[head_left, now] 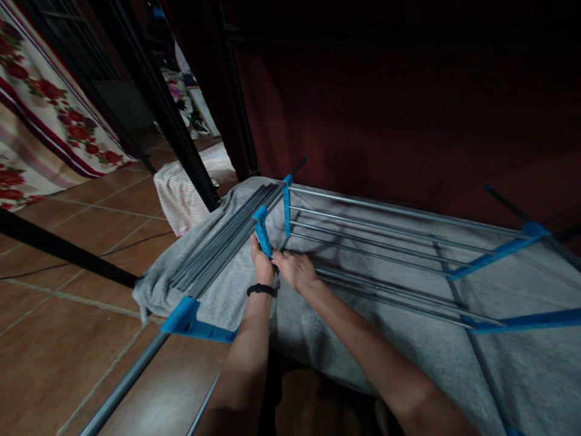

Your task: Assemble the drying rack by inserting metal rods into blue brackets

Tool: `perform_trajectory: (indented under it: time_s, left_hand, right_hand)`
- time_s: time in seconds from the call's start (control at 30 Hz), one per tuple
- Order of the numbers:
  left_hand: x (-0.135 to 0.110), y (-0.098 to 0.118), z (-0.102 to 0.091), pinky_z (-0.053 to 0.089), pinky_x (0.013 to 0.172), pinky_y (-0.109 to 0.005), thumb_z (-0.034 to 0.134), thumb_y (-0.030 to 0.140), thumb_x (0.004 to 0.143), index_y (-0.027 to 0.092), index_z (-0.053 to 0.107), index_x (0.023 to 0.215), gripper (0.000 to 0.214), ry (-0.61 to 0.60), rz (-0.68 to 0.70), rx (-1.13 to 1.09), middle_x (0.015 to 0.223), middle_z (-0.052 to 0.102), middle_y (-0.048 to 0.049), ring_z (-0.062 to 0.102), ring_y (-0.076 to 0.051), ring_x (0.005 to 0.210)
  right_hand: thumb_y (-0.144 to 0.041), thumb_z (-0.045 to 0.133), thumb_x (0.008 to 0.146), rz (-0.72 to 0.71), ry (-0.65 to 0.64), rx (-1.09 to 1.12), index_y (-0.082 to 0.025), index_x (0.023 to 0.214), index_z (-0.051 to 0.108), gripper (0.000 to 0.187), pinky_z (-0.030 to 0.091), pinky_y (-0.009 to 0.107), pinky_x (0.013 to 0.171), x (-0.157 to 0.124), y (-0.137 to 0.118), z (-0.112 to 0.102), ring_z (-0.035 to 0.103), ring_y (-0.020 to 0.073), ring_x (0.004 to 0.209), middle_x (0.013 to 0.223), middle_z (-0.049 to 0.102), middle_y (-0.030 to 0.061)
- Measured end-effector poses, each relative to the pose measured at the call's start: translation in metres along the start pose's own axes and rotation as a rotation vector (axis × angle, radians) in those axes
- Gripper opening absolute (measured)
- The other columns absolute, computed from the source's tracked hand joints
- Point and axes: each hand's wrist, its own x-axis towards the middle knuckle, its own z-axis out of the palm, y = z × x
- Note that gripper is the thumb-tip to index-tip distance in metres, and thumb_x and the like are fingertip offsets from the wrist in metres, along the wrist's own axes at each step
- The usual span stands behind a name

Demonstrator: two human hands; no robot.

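Note:
My left hand (262, 257), with a black band on its wrist, is closed around the lower part of a blue plastic bracket (262, 227). Close against it, my right hand (295, 267) has its fingers bent at the bracket's lower end, where a metal rod (363, 280) meets it. The exact fingertip contact is hidden. Just beyond stands a second blue bracket (287, 209), joined by several parallel rods (390, 223) to a blue bracket on the right (499, 251). Another blue bracket (186, 318) sits on a pole at the near left.
Several loose grey tubes (227, 233) lie on the grey blanket (363, 345). Black frame posts (167, 109) and a dark red cloth (385, 121) border the bed. A tiled floor (91, 266), floral curtain (45, 103) and striped cloth (181, 197) are on the left.

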Motion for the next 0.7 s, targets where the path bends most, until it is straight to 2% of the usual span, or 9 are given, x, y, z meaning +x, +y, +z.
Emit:
perform_trajectory:
  time_s: [0.13, 0.27, 0.53, 0.7]
  left_hand:
    - [-0.001, -0.001, 0.0, 0.03, 0.041, -0.022, 0.054, 0.068, 0.087, 0.023, 0.038, 0.06, 0.055, 0.006, 0.015, -0.016, 0.049, 0.039, 0.0066, 0.036, -0.007, 0.038]
    - [-0.002, -0.001, 0.0, 0.033, 0.041, -0.022, 0.052, 0.069, 0.088, 0.022, 0.044, 0.059, 0.055, -0.001, 0.004, 0.016, 0.048, 0.043, 0.005, 0.04, -0.008, 0.039]
    - [-0.005, 0.001, 0.001, 0.038, 0.046, -0.023, 0.044, 0.07, 0.09, 0.021, 0.051, 0.056, 0.06, -0.025, -0.008, 0.063, 0.05, 0.05, 0.0007, 0.046, -0.01, 0.043]
    - [-0.005, 0.004, 0.003, 0.04, 0.048, -0.024, 0.041, 0.067, 0.093, 0.02, 0.055, 0.057, 0.06, -0.052, 0.013, 0.1, 0.053, 0.056, -0.0027, 0.053, -0.012, 0.048]
  right_hand:
    - [-0.043, 0.02, 0.107, 0.004, -0.028, -0.006, -0.028, 0.136, 0.052, 0.045, 0.053, 0.031, 0.087, 0.001, 0.0, 0.003, 0.071, 0.0187, 0.101, 0.12, 0.072, 0.0068]
    - [-0.041, 0.025, 0.107, -0.015, -0.022, -0.026, -0.025, 0.139, 0.048, 0.042, 0.053, 0.031, 0.087, 0.001, 0.0, 0.003, 0.071, 0.019, 0.1, 0.12, 0.072, 0.0086]
    - [-0.037, 0.023, 0.107, -0.042, -0.01, -0.06, -0.019, 0.122, 0.055, 0.04, 0.055, 0.031, 0.082, 0.004, -0.001, 0.007, 0.072, 0.0203, 0.097, 0.114, 0.072, 0.011]
    - [-0.034, 0.025, 0.107, -0.048, -0.082, -0.085, -0.017, 0.127, 0.053, 0.038, 0.056, 0.034, 0.081, 0.004, 0.0, 0.013, 0.073, 0.0221, 0.097, 0.115, 0.072, 0.0148]
